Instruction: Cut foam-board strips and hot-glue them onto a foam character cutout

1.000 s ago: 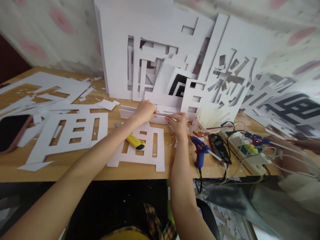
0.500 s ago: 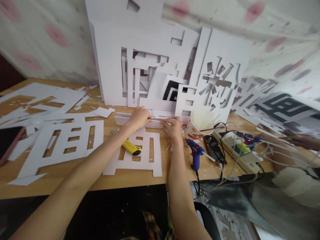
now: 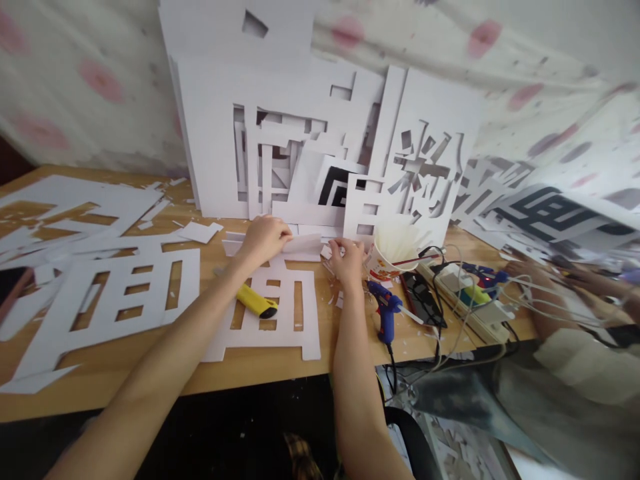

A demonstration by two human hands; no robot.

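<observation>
A narrow white board strip (image 3: 304,247) stands on edge across the table, and my left hand (image 3: 266,239) has its fingers closed on it. Just beyond the strip's right end is my right hand (image 3: 349,259), its thumb and forefinger slightly apart; a small white scrap (image 3: 326,252) lies by the fingertips. Nearer to me lies a flat white cut-out character (image 3: 311,317), partly under my left forearm. On top of it rests a yellow utility knife (image 3: 256,301). A blue glue gun (image 3: 386,310) stands right of my right forearm.
A paper cup (image 3: 383,263) of glue sticks sits behind the glue gun, beside a black phone (image 3: 420,297) and a cabled power strip (image 3: 465,310). Large cut white boards (image 3: 210,153) lean at the back. More cut-outs (image 3: 185,277) lie left. Another person's arm (image 3: 537,293) is at right.
My right hand has come off the strip, leaving its right end free. My left hand still holds the strip. The whole view has shifted slightly.
</observation>
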